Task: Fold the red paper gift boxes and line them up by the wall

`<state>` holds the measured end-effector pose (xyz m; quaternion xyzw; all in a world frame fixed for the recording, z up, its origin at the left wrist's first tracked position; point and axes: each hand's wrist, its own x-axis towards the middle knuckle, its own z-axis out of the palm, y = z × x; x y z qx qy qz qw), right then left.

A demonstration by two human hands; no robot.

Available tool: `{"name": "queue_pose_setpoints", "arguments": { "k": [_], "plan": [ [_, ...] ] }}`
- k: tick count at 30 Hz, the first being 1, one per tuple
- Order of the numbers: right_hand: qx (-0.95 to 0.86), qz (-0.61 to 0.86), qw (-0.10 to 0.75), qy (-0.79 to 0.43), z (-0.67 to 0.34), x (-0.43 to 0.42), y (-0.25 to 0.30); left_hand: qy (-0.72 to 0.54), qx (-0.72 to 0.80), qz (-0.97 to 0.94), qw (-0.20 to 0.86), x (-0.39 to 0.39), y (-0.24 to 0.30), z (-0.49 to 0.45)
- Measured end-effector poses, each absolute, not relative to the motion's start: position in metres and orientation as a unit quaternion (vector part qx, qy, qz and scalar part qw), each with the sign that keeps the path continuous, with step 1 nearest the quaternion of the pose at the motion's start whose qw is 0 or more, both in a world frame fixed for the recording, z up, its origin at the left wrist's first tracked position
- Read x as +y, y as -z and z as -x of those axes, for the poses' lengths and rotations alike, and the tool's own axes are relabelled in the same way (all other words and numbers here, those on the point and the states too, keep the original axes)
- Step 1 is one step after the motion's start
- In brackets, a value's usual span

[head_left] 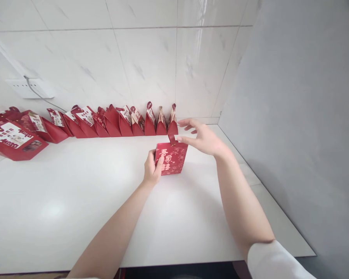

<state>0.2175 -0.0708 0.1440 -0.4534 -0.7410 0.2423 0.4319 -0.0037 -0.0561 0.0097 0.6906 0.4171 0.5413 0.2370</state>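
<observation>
A red gift box [174, 161] with pale lettering and a ribbon loop [172, 139] at its top stands on the white table. My left hand [153, 167] grips its left edge, with the thumb on the printed front and the other fingers behind. Over the box's upper right corner is my right hand [202, 137], fingers apart and curved, holding nothing. Its thumb tip comes close to the ribbon; whether they touch I cannot tell. Behind the box, a row of similar red gift boxes [112, 122] lines the wall.
More red boxes [17, 141] crowd the left end of the white table [75, 201], one lying nearer the front. A socket plate [30, 89] with a grey cable is on the tiled wall [145, 58]. A grey wall [302, 116] bounds the right side.
</observation>
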Motion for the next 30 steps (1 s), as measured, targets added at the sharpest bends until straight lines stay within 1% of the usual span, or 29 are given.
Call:
{"name": "queue_pose_setpoints", "arguments": {
  "k": [3, 5, 12, 16, 21, 25, 30],
  "plan": [
    [-0.757, 0.438, 0.389, -0.288, -0.212, -0.063, -0.134, -0.535, 0.392, -0.67, 0.334, -0.056, -0.01, 0.0],
    [-0.761, 0.419, 0.379, -0.317, -0.208, -0.058, -0.129, -0.535, 0.377, -0.658, 0.371, -0.055, -0.008, -0.001],
    [-0.717, 0.442, 0.442, -0.308, -0.202, -0.047, -0.124, -0.533, 0.37, -0.65, 0.396, -0.053, -0.006, -0.002],
    [-0.712, 0.443, 0.455, -0.299, -0.202, -0.045, -0.121, -0.535, 0.376, -0.651, 0.386, -0.053, -0.007, -0.002],
    [-0.746, 0.416, 0.434, -0.286, -0.195, -0.052, -0.124, -0.537, 0.391, -0.653, 0.363, -0.052, -0.01, 0.0],
    [-0.789, 0.366, 0.406, -0.281, -0.186, -0.065, -0.132, -0.555, 0.39, -0.672, 0.299, -0.052, -0.026, 0.004],
    [-0.809, 0.347, 0.388, -0.273, -0.181, -0.073, -0.138, -0.535, 0.408, -0.703, 0.232, -0.062, -0.051, 0.006]
  ]
}}
